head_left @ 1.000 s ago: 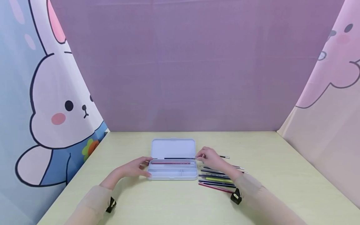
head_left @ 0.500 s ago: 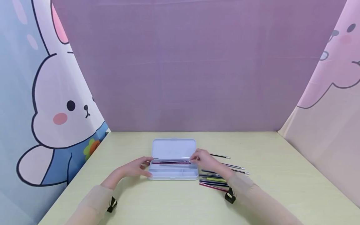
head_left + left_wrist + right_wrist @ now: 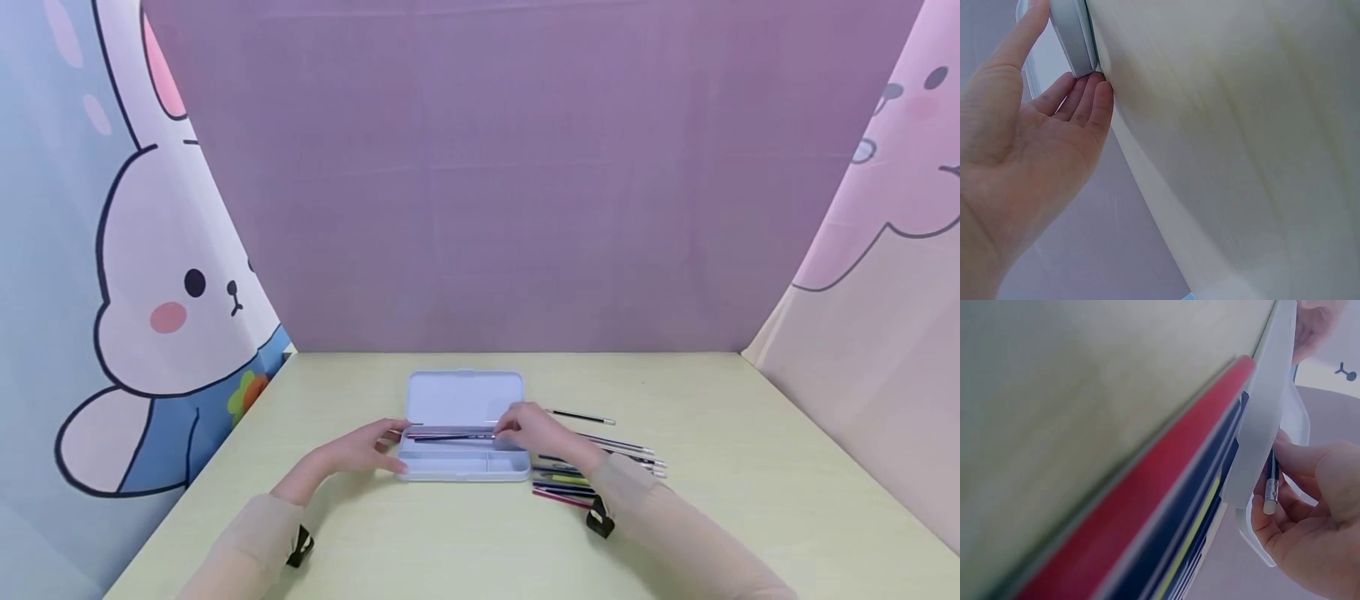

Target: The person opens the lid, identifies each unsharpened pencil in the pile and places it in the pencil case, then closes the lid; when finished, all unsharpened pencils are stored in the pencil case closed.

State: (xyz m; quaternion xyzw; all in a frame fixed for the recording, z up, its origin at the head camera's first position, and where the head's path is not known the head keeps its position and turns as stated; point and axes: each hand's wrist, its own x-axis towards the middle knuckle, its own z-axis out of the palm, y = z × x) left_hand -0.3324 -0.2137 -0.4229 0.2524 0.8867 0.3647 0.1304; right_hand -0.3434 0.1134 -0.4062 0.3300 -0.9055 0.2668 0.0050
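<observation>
An open pale blue pencil case [image 3: 461, 477] lies on the table, its lid [image 3: 465, 395] folded back on the far side. My left hand [image 3: 358, 448] holds the case's left end, thumb near the front corner and fingers at the back. Over the case's long rear compartment, my right hand [image 3: 534, 427] pinches a dark pencil [image 3: 453, 438] near its eraser end. In the right wrist view, the metal band and white eraser [image 3: 1270, 505] show between thumb and fingers. A reddish pencil [image 3: 415, 434] lies behind it in that compartment, partly hidden.
To the right of the case several pencils lie in a loose row, among them a red one [image 3: 562, 499] in front and a yellow-green one [image 3: 566, 479]. A dark pencil [image 3: 585, 417] lies apart behind them. A purple backdrop [image 3: 480, 183] stands at the table's far edge.
My right hand has moved left and toward me, bringing the dark pencil from the hinge line to over the rear compartment. The left hand keeps its place on the case.
</observation>
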